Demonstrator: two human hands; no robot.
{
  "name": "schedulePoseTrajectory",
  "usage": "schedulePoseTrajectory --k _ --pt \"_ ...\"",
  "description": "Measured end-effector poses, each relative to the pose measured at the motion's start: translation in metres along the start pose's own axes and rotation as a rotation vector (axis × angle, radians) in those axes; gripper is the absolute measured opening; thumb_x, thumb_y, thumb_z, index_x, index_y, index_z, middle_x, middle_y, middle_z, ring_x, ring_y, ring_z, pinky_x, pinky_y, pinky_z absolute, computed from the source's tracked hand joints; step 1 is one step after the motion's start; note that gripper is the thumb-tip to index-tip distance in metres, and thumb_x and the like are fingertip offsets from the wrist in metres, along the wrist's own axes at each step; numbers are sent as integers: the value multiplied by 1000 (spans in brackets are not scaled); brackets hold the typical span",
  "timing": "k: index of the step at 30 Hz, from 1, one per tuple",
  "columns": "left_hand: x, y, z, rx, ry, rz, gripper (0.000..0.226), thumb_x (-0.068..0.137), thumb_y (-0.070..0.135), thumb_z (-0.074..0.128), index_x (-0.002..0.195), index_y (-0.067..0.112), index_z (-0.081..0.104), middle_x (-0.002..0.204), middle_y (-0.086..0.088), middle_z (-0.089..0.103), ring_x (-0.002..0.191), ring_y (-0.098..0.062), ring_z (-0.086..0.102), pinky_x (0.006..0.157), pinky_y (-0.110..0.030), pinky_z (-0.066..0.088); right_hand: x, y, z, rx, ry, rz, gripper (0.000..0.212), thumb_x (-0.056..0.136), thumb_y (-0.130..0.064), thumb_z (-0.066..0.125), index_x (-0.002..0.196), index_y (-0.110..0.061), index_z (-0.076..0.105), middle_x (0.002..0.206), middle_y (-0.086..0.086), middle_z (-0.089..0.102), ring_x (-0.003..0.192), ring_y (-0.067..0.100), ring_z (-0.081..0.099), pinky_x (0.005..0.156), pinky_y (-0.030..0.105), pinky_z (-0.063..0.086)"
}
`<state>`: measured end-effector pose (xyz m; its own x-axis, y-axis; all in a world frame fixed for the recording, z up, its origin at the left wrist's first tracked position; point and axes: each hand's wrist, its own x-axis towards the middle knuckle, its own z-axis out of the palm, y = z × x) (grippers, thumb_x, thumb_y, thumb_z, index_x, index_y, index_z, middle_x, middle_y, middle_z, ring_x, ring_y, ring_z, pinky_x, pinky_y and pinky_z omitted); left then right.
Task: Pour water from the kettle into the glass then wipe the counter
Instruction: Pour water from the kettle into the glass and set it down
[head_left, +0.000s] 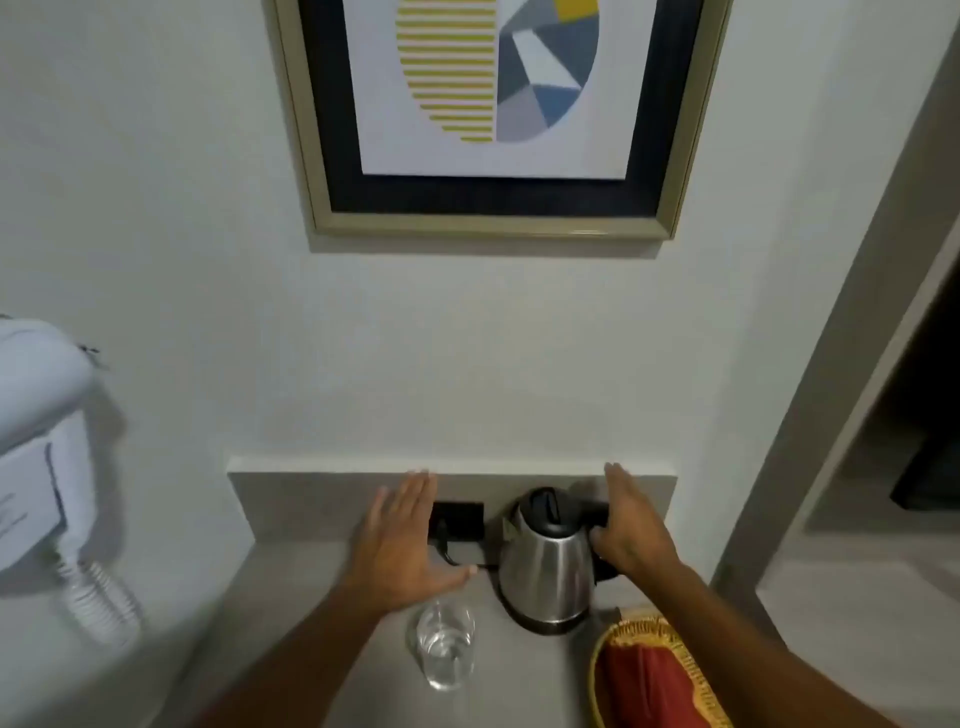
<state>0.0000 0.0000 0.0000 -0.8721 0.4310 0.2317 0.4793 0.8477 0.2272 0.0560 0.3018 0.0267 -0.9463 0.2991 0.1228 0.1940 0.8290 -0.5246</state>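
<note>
A steel kettle (545, 566) with a black lid stands upright on the grey counter (291, 613), near the back wall. A clear glass (445, 649) stands in front of it, a little to the left. My right hand (631, 525) is at the kettle's right side by its black handle, fingers stretched out, thumb touching the handle area. My left hand (405, 545) hovers flat and open above the counter, left of the kettle and just behind the glass. A red cloth (649, 686) lies in a wicker basket (602, 654) at the front right.
A black wall socket (460, 519) with a plugged cord sits behind my left hand. A white wall-mounted hair dryer (36, 441) with a coiled cord hangs at the left. A framed picture (493, 114) hangs above. A doorway edge rises at the right.
</note>
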Motion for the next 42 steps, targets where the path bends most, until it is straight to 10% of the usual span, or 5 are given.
schedulePoseTrajectory --k 6,10,20,27,42 --pt "-87 -11 98 -381 -177 -216 138 50 77 79 159 11 26 164 -4 33 153 -26 29 123 -33 19 -7 35 32 357 78 318 32 79 -10 72 99 -23 52 85 -5 59 86 25 61 69 30 45" --pt "-106 -9 120 -696 -72 -374 110 43 39 97 135 60 41 132 40 56 122 19 53 98 -3 41 7 44 49 467 82 489 49 76 -5 75 121 -12 57 96 5 60 88 22 54 77 29 45" --pt "-100 -3 155 -842 -12 -618 90 49 10 101 130 21 64 112 13 73 102 -5 71 85 -16 57 35 42 65 556 107 545 36 88 12 52 100 -22 56 94 3 61 96 26 59 89 37 50" --pt "-99 3 142 -882 11 -636 90 54 5 100 135 14 62 117 0 72 101 -12 68 76 1 47 28 -33 42 278 105 49 25 81 8 61 84 -17 58 82 0 57 80 16 52 65 17 39" --pt "-103 2 133 -910 -42 -627 79 61 0 96 132 8 62 111 -1 68 99 -16 64 70 5 42 -7 -123 32 -293 71 -703 9 83 -10 71 90 -12 66 91 11 59 101 33 49 104 55 24"
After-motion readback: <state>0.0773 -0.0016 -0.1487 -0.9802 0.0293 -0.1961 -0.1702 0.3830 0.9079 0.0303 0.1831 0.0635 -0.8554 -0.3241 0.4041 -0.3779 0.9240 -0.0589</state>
